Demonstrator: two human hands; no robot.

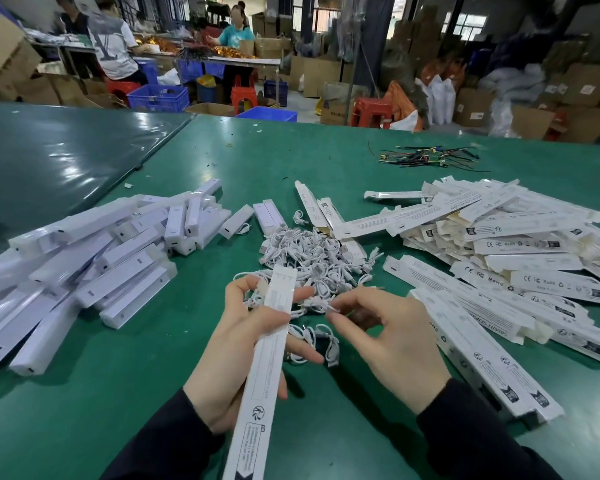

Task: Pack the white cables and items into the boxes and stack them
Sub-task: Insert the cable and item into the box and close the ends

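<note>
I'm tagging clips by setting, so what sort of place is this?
Most likely a small factory or warehouse packing floor. The left hand holds a long white box over a green worktable, beside a pile of white cables. Behind stand cardboard cartons and blue crates.

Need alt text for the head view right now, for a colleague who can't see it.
The left hand grips a long, narrow white cardboard box while the right hand pinches a small coiled white cable beside its far end. On the green table lie a white cable heap, flat printed boxes right, white plastic bars left.
</note>
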